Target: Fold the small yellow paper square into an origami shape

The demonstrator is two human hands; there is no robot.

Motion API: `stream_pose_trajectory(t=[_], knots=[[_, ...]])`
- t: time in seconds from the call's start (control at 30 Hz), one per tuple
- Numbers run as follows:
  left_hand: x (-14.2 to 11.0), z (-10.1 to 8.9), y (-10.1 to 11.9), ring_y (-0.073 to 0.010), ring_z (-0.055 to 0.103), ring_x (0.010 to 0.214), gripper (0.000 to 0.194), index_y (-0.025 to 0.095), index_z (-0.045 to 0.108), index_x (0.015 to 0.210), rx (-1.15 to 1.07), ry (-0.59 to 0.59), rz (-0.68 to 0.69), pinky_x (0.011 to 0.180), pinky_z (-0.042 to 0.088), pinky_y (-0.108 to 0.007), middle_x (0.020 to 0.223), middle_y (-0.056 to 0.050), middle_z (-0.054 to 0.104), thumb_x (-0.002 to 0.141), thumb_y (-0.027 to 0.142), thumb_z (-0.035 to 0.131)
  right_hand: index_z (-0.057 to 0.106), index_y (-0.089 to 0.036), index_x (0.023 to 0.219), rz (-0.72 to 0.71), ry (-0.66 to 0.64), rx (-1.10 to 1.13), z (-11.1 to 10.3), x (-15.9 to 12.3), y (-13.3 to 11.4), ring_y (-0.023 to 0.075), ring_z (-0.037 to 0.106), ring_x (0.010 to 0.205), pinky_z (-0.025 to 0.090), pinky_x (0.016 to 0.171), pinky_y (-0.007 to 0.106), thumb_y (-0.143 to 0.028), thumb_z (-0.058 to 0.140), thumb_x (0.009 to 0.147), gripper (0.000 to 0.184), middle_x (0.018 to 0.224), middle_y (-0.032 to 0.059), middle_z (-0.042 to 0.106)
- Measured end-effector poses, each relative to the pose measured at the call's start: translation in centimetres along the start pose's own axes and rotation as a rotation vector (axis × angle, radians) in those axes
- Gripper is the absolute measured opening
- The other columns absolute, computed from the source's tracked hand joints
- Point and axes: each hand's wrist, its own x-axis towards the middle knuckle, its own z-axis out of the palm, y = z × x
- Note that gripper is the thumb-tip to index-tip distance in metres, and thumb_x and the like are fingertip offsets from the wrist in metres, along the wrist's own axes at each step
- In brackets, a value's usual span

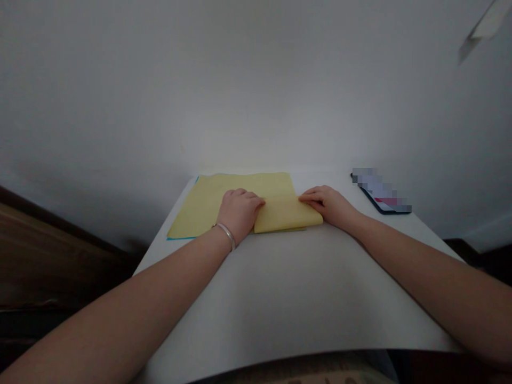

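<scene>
A folded piece of yellow paper (pixel 286 214) lies over the right part of a larger yellow sheet (pixel 200 205), whose left edge shows a thin blue sheet beneath. My left hand (pixel 240 212), with a silver bangle at the wrist, rests on the larger sheet; its fingers are closed at the folded paper's upper left corner. At the far right corner of that paper, my right hand (pixel 326 204) pinches the edge between thumb and fingers. The right side of the folded paper bulges up slightly in a rounded fold. My left palm hides part of the sheet below.
Everything lies on a white table (pixel 288 288) pushed against a pale wall (pixel 248 96). A phone (pixel 380 192) with a blurred-out screen lies at the table's right edge. Brown wooden furniture (pixel 52 245) stands left of the table.
</scene>
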Motion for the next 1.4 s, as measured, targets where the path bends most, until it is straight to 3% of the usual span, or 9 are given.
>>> stream_pose_trajectory(t=[0.2,0.4,0.53,0.67,0.77,0.87,0.97,1.13,1.4], knots=[[-0.5,-0.4,0.6,-0.0242,0.057,0.094,0.028,0.018,0.071,0.096,-0.027,-0.032,0.015,0.085,0.043,-0.038,0.099,-0.009,0.068,0.087,0.026,0.046,0.071,-0.026,0.099,-0.03,-0.008,-0.034,0.2,0.0,0.6,0.0197,0.062,0.094,0.043,0.088,0.038,-0.013,0.045,0.081,0.034,0.103,0.0039,0.07],[-0.7,-0.4,0.7,-0.0303,0.042,0.121,0.03,0.01,0.07,0.092,-0.002,0.014,0.134,0.103,0.034,-0.042,0.132,-0.016,0.048,0.082,0.033,0.054,0.072,-0.026,0.097,0.008,0.053,-0.06,0.2,-0.5,0.5,0.0214,0.059,0.1,0.042,0.092,0.04,-0.014,0.043,0.081,0.035,0.109,0.005,0.067],[-0.7,0.0,0.8,-0.0298,0.04,0.123,0.038,0.004,0.063,0.105,0.009,-0.064,0.197,0.107,0.031,-0.041,0.122,-0.017,0.056,0.084,0.034,0.052,0.071,-0.024,0.102,0.073,0.036,-0.068,0.1,-0.8,0.4,0.0243,0.054,0.11,0.04,0.096,0.042,-0.027,0.039,0.088,0.035,0.121,0.0079,0.061],[-0.4,0.8,0.9,-0.0287,0.042,0.122,0.047,0.003,0.056,0.116,0.009,-0.119,0.163,0.104,0.035,-0.041,0.119,-0.017,0.057,0.085,0.038,0.051,0.069,-0.017,0.106,0.086,-0.017,-0.127,0.3,-0.8,0.1,0.0257,0.053,0.112,0.04,0.097,0.043,-0.036,0.036,0.091,0.041,0.124,0.0127,0.058],[0.3,1.8,0.9,-0.0283,0.044,0.121,0.047,0.004,0.055,0.115,0.021,-0.14,0.167,0.104,0.035,-0.039,0.121,-0.016,0.056,0.085,0.041,0.05,0.07,-0.015,0.104,0.013,0.03,-0.265,0.6,-0.9,-0.9,0.0284,0.05,0.115,0.037,0.099,0.045,-0.036,0.048,0.085,0.036,0.126,0.0146,0.056],[1.3,2.6,0.8,-0.027,0.047,0.117,0.047,0.004,0.054,0.115,0.032,-0.157,0.166,0.102,0.036,-0.037,0.122,-0.016,0.056,0.086,0.041,0.049,0.068,-0.019,0.106,-0.15,0.019,-0.291,0.9,-1.0,-2.6,0.0282,0.047,0.118,0.033,0.101,0.048,-0.034,0.054,0.082,0.032,0.121,0.0099,0.06],[1.8,3.0,0.7,-0.0264,0.048,0.116,0.047,0.003,0.053,0.116,0.043,-0.173,0.157,0.1,0.037,-0.036,0.123,-0.018,0.054,0.088,0.04,0.046,0.063,-0.02,0.113,-0.324,-0.066,-0.207,1.2,-1.1,-4.1,0.0204,0.055,0.106,0.042,0.095,0.038,-0.025,0.049,0.086,0.031,0.111,0.0062,0.065],[1.7,2.8,0.1,-0.0264,0.044,0.122,0.053,0.003,0.047,0.124,0.032,-0.226,0.178,0.103,0.032,-0.036,0.13,-0.019,0.049,0.088,0.042,0.042,0.059,-0.018,0.12,-0.387,-0.111,-0.182,1.3,-1.3,-4.7,0.0178,0.057,0.103,0.045,0.09,0.034,-0.022,0.043,0.09,0.034,0.116,0.0074,0.063],[1.9,2.3,-2.1,-0.0262,0.029,0.133,0.07,0.004,0.033,0.136,-0.023,-0.427,0.253,0.109,0.023,-0.036,0.145,-0.018,0.031,0.087,0.053,0.038,0.053,-0.025,0.126,-0.369,-0.184,-0.254,1.1,-1.3,-4.6,0.0198,0.053,0.103,0.046,0.081,0.034,-0.025,0.04,0.092,0.037,0.119,0.007,0.06]])
